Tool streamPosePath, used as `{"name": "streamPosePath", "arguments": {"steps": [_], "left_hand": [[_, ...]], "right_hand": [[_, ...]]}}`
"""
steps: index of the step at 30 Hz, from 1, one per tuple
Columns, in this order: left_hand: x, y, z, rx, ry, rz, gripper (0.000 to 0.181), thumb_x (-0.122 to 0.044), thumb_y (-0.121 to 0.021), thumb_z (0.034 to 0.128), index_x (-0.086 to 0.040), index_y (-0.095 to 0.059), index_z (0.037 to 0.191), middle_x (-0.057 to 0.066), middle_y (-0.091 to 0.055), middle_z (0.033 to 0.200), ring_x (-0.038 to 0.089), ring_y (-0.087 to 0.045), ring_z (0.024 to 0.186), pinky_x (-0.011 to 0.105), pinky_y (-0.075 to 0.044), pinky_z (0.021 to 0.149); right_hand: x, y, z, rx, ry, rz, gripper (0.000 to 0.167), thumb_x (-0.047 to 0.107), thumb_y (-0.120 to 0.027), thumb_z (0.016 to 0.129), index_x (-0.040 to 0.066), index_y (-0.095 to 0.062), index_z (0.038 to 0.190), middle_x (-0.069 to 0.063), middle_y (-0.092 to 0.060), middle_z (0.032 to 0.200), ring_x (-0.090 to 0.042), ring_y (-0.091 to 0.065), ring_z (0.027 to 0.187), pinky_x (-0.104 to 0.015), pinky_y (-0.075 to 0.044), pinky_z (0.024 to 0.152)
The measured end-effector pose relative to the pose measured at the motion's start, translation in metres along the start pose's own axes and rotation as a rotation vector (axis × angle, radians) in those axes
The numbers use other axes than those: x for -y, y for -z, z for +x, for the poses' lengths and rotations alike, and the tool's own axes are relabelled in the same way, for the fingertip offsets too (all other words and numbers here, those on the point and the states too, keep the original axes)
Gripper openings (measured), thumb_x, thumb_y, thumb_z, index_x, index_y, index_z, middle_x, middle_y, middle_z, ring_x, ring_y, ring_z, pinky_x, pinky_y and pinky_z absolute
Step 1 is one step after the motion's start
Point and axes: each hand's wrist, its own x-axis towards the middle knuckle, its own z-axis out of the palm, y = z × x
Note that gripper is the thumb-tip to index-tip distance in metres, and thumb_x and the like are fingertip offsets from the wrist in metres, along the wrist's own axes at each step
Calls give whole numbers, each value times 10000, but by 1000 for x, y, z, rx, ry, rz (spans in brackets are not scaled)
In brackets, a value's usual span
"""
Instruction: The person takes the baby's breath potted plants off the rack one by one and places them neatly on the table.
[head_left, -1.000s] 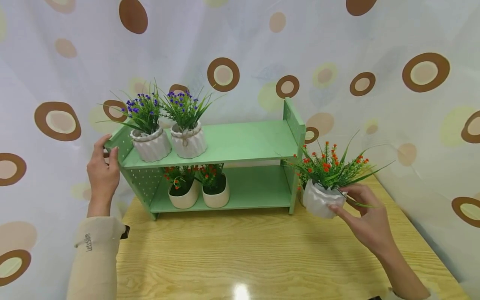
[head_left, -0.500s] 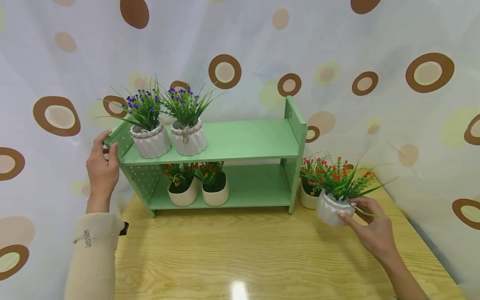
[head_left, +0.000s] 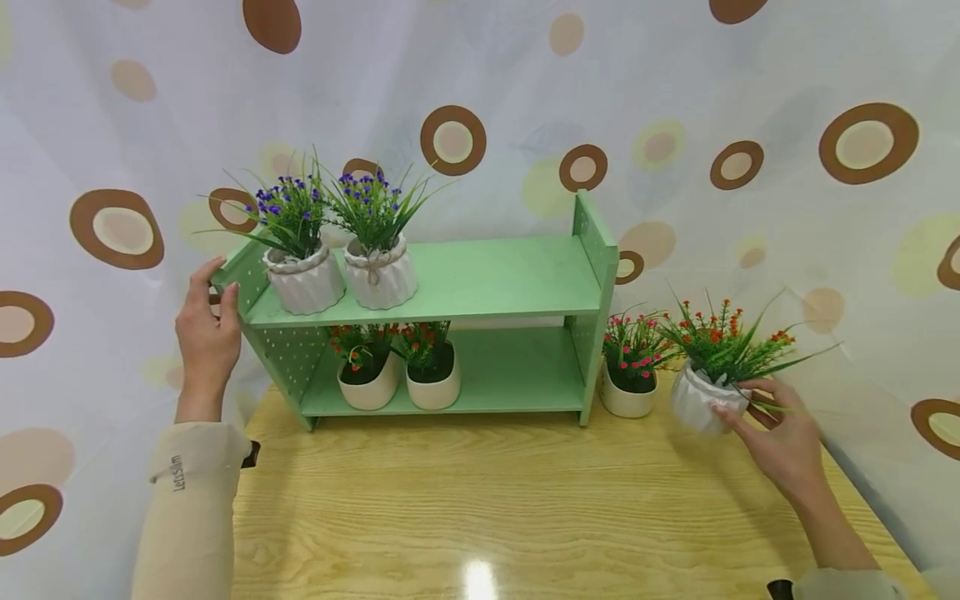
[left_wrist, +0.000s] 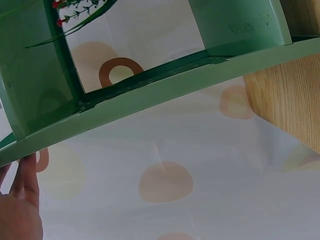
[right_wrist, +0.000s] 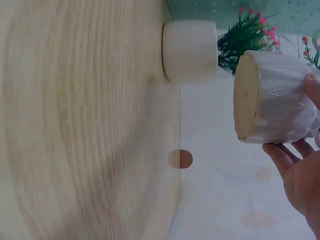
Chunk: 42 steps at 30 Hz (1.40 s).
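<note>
My right hand (head_left: 783, 435) pinches the side of a white ribbed flowerpot (head_left: 707, 400) with orange-red flowers. In the right wrist view this pot (right_wrist: 277, 100) hangs above the table, its flat base showing. At the far left my left hand (head_left: 208, 329) grips the upper left side panel of a green two-tier shelf (head_left: 495, 279), thumb in front. The left wrist view shows its fingers (left_wrist: 30, 182) against the panel's edge. Two white pots with purple flowers, the left pot (head_left: 306, 283) and the right pot (head_left: 381, 275), stand on the top tier.
Two cream pots with red-orange flowers, one left (head_left: 370, 385) and one right (head_left: 433, 379), stand on the lower tier. Right of the shelf, a cream pot (head_left: 628, 400) with pink flowers stands on the wooden table (head_left: 450, 500). A patterned curtain (head_left: 510, 67) hangs behind.
My right hand has carried the white pot with orange-red flowers to the right, away from the shelf, uncovering the pink-flowered pot. The left hand stays on the side panel.
</note>
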Motion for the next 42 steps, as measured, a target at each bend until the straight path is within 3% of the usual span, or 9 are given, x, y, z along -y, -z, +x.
{"name": "streamPosePath", "arguments": {"steps": [8,11,17,23,27,30,35,38,42], "left_hand": [[1,0,0,8,-9,-12,422,-262,-501,1102,-192,-503,1518,237,-646,1337,400,-667,1021,131,-371,724],[1,0,0,9,-8,-8,422,-262,-498,1103,-189,-501,1519,245,-647,1324,398,-665,1013,133,-368,719],[1,-1,0,17,1,-8,428,-274,-493,1104,-180,-496,1521,236,-636,1356,393,-663,1019,104,-365,726],[1,-1,0,19,4,-2,429,-283,-491,1105,-190,-492,1524,230,-634,1363,401,-665,1032,115,-366,726],[3,-1,0,14,-2,0,426,-277,-492,1105,-194,-495,1523,235,-638,1353,399,-666,1020,139,-372,725],[4,-1,0,12,-5,0,424,-274,-493,1105,-192,-497,1521,244,-640,1343,407,-667,1007,153,-375,719],[5,-2,1,10,-14,1,424,-268,-495,1105,-175,-498,1518,261,-641,1326,424,-668,995,158,-371,713],[5,-2,1,3,-17,2,422,-266,-501,1103,-171,-504,1514,262,-643,1320,422,-671,990,148,-370,711],[6,-2,2,-4,-16,3,420,-261,-507,1100,-172,-510,1511,260,-646,1315,410,-672,983,135,-368,710]], "right_hand": [[-17,5,21,-6,-52,-13,501,181,-813,910,-9,-561,1299,275,-416,1201,245,-437,989,10,-440,840],[-23,5,27,-3,-67,-36,524,219,-807,918,-7,-557,1318,199,-459,1236,203,-492,1027,0,-451,845],[-31,1,37,4,-125,-73,571,260,-790,932,-12,-528,1361,-210,-454,1469,-123,-629,1241,-6,-460,806],[-39,-8,44,-3,-167,-53,587,254,-791,931,-20,-522,1375,-238,-426,1530,-427,-584,1303,6,-446,780],[-47,-15,46,-4,-174,-44,581,272,-790,931,-15,-527,1362,-227,-430,1510,-160,-634,1213,1,-448,806],[-55,-19,46,-2,-169,-48,572,294,-789,932,-16,-540,1342,-223,-439,1487,47,-530,1070,4,-438,797],[-65,-25,46,7,-167,-53,562,292,-788,933,-27,-547,1327,-207,-465,1458,77,-479,1034,-1,-414,753],[-69,-28,45,20,-171,-54,550,259,-775,944,-35,-535,1342,-192,-473,1433,-16,-542,1052,-1,-423,742],[-73,-30,45,49,-191,-60,563,262,-742,969,-46,-505,1376,-224,-453,1448,-381,-605,1193,-4,-423,704]]}}
